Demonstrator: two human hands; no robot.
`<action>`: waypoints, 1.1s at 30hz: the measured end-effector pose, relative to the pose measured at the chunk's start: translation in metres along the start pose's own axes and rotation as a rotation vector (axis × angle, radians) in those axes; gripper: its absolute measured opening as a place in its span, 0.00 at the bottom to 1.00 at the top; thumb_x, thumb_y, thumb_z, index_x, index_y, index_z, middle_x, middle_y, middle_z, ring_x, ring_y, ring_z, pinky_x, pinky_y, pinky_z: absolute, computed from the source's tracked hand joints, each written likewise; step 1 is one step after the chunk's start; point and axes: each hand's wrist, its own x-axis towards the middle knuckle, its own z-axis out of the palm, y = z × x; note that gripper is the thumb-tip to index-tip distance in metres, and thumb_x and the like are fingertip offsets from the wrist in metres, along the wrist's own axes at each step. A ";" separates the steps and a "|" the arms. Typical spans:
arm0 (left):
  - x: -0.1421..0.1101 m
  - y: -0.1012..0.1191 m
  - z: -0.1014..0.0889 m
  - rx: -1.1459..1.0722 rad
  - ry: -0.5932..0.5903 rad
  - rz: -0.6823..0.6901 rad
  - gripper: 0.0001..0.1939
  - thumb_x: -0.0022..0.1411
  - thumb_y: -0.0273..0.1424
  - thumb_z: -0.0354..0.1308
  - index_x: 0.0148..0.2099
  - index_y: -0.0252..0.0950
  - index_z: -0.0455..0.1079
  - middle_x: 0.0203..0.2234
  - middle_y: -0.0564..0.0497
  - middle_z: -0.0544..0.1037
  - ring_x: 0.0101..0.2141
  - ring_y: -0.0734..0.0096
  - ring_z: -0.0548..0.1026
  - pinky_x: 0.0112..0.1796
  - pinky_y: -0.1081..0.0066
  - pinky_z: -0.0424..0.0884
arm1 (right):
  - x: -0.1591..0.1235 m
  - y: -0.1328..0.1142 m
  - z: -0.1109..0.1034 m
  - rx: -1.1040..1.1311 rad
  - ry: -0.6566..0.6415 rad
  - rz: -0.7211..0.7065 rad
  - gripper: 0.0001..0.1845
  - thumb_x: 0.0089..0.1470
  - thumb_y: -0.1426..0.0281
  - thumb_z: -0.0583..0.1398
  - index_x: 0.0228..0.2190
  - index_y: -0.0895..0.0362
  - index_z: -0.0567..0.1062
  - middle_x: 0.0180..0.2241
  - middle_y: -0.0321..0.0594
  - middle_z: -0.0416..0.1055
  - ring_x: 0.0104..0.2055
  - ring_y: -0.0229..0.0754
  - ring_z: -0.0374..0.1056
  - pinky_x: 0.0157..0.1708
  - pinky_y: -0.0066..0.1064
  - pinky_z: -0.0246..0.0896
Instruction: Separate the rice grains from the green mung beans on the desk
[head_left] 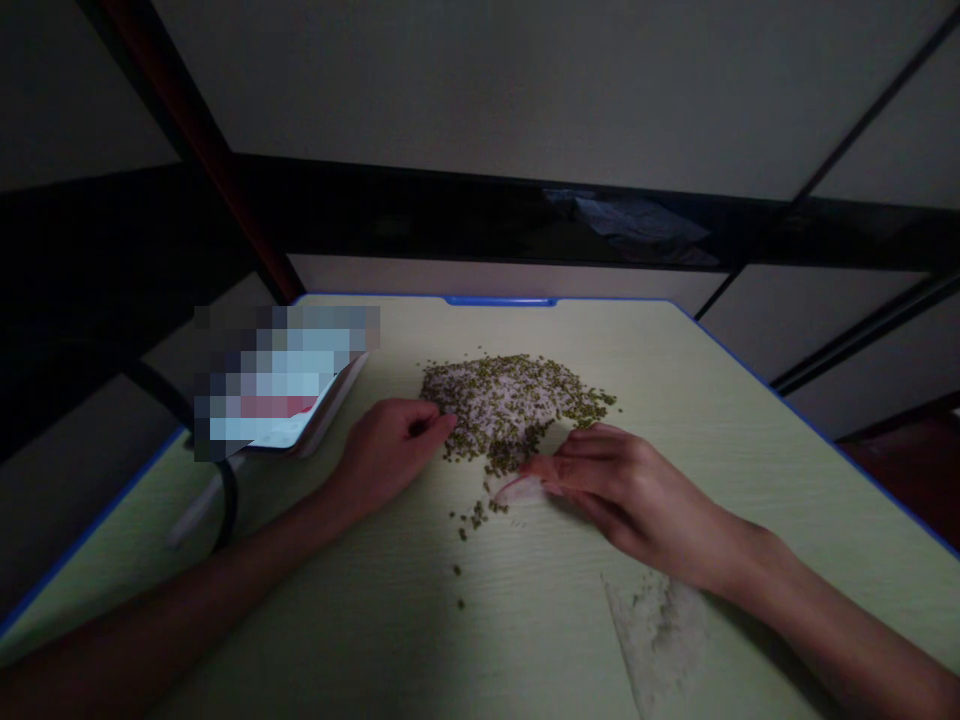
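A heap of small green beans mixed with white rice-like grains (502,395) is spread on the table. My left hand (397,445) is closed at the heap's left edge, thumb against the curled fingers; whatever they hold, if anything, is hidden. To the right and nearer me, my right hand (622,480) pinches a small clear plastic bag with a reddish edge (519,488). This bag lies low at the near edge of the heap, beside a few stray green beans (474,520).
On the left of the light wood-grain table (420,620) stands a propped device with a lit, blurred screen (292,375), a dark cable (229,500) beside it. Another clear plastic bag (660,640) with small bits lies under my right forearm. Cabinet panels (495,90) rise behind the blue-edged table.
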 end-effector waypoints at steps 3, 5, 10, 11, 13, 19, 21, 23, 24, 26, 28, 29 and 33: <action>0.000 -0.001 0.001 -0.003 0.008 -0.001 0.18 0.52 0.39 0.46 0.15 0.37 0.48 0.12 0.59 0.52 0.18 0.79 0.55 0.21 0.75 0.47 | -0.001 0.001 0.001 0.007 0.031 0.025 0.21 0.53 0.79 0.50 0.46 0.54 0.68 0.30 0.39 0.70 0.33 0.41 0.64 0.36 0.34 0.56; 0.000 -0.001 0.001 -0.004 0.002 -0.007 0.18 0.52 0.39 0.46 0.15 0.37 0.48 0.12 0.59 0.52 0.18 0.79 0.54 0.21 0.75 0.47 | -0.001 0.001 0.001 0.004 0.051 0.058 0.20 0.53 0.78 0.50 0.46 0.54 0.69 0.31 0.39 0.71 0.34 0.41 0.64 0.36 0.33 0.57; 0.000 0.001 0.001 -0.021 -0.011 -0.006 0.18 0.52 0.39 0.45 0.16 0.37 0.49 0.12 0.59 0.52 0.18 0.78 0.55 0.21 0.75 0.48 | -0.003 0.003 -0.004 0.002 0.050 0.070 0.18 0.53 0.77 0.51 0.44 0.56 0.71 0.32 0.40 0.72 0.33 0.40 0.65 0.35 0.33 0.58; 0.000 0.001 0.001 -0.022 -0.013 -0.006 0.18 0.52 0.39 0.45 0.16 0.37 0.49 0.12 0.59 0.52 0.18 0.78 0.55 0.21 0.75 0.48 | -0.003 0.004 -0.005 0.004 0.042 0.061 0.17 0.53 0.77 0.51 0.44 0.56 0.71 0.31 0.40 0.72 0.32 0.40 0.65 0.34 0.33 0.58; 0.000 0.002 0.000 -0.019 -0.014 -0.009 0.18 0.52 0.39 0.46 0.16 0.37 0.48 0.12 0.59 0.52 0.18 0.78 0.55 0.21 0.75 0.48 | -0.004 0.004 -0.008 0.000 0.024 0.042 0.17 0.53 0.78 0.51 0.43 0.56 0.71 0.30 0.40 0.72 0.31 0.40 0.65 0.32 0.32 0.57; 0.000 0.004 -0.002 -0.009 -0.012 -0.017 0.18 0.52 0.39 0.46 0.16 0.37 0.48 0.12 0.59 0.52 0.18 0.78 0.55 0.21 0.75 0.48 | -0.005 0.003 -0.009 0.019 -0.006 -0.007 0.19 0.52 0.79 0.51 0.44 0.55 0.71 0.28 0.40 0.70 0.32 0.40 0.64 0.32 0.32 0.56; 0.000 0.003 -0.002 -0.007 -0.013 -0.015 0.18 0.52 0.39 0.45 0.16 0.37 0.48 0.12 0.59 0.52 0.18 0.78 0.55 0.21 0.75 0.48 | -0.005 0.003 -0.008 0.033 -0.012 -0.016 0.19 0.52 0.79 0.51 0.44 0.54 0.71 0.29 0.40 0.70 0.32 0.40 0.64 0.32 0.32 0.56; 0.000 0.003 -0.002 -0.004 -0.013 -0.016 0.18 0.52 0.39 0.46 0.15 0.37 0.48 0.12 0.59 0.52 0.18 0.78 0.55 0.21 0.75 0.48 | -0.005 0.002 -0.009 0.045 -0.029 -0.021 0.18 0.52 0.79 0.51 0.43 0.55 0.71 0.30 0.41 0.70 0.32 0.40 0.64 0.32 0.32 0.56; 0.000 0.003 -0.001 -0.005 -0.011 -0.018 0.18 0.52 0.39 0.46 0.15 0.37 0.49 0.12 0.59 0.52 0.18 0.78 0.55 0.21 0.75 0.48 | -0.005 0.002 -0.009 0.051 -0.042 -0.023 0.18 0.53 0.78 0.51 0.43 0.55 0.71 0.30 0.41 0.70 0.32 0.40 0.64 0.32 0.32 0.56; 0.000 0.003 -0.001 -0.008 -0.010 -0.020 0.18 0.52 0.39 0.46 0.15 0.37 0.49 0.11 0.59 0.52 0.18 0.78 0.55 0.21 0.75 0.48 | -0.005 0.002 -0.009 0.057 -0.059 -0.025 0.17 0.54 0.77 0.50 0.42 0.55 0.72 0.30 0.42 0.70 0.32 0.40 0.64 0.31 0.32 0.56; 0.000 0.003 -0.001 -0.009 -0.005 -0.017 0.18 0.52 0.38 0.45 0.15 0.37 0.48 0.11 0.59 0.52 0.18 0.78 0.55 0.21 0.75 0.47 | -0.006 0.001 -0.008 0.054 -0.060 -0.022 0.17 0.53 0.77 0.51 0.43 0.55 0.71 0.29 0.41 0.70 0.32 0.40 0.65 0.31 0.32 0.56; 0.000 0.003 -0.001 -0.008 -0.006 -0.015 0.18 0.52 0.38 0.46 0.15 0.37 0.48 0.11 0.59 0.52 0.18 0.78 0.55 0.21 0.75 0.47 | -0.006 0.000 -0.008 0.048 -0.052 -0.018 0.17 0.53 0.77 0.51 0.43 0.55 0.71 0.29 0.41 0.70 0.32 0.40 0.65 0.31 0.32 0.56; 0.000 0.002 0.000 -0.006 -0.007 -0.012 0.18 0.52 0.39 0.46 0.15 0.37 0.48 0.12 0.59 0.52 0.18 0.78 0.55 0.21 0.75 0.47 | -0.005 0.000 -0.005 0.022 -0.010 0.018 0.18 0.52 0.78 0.51 0.43 0.56 0.71 0.29 0.41 0.71 0.32 0.41 0.65 0.32 0.32 0.57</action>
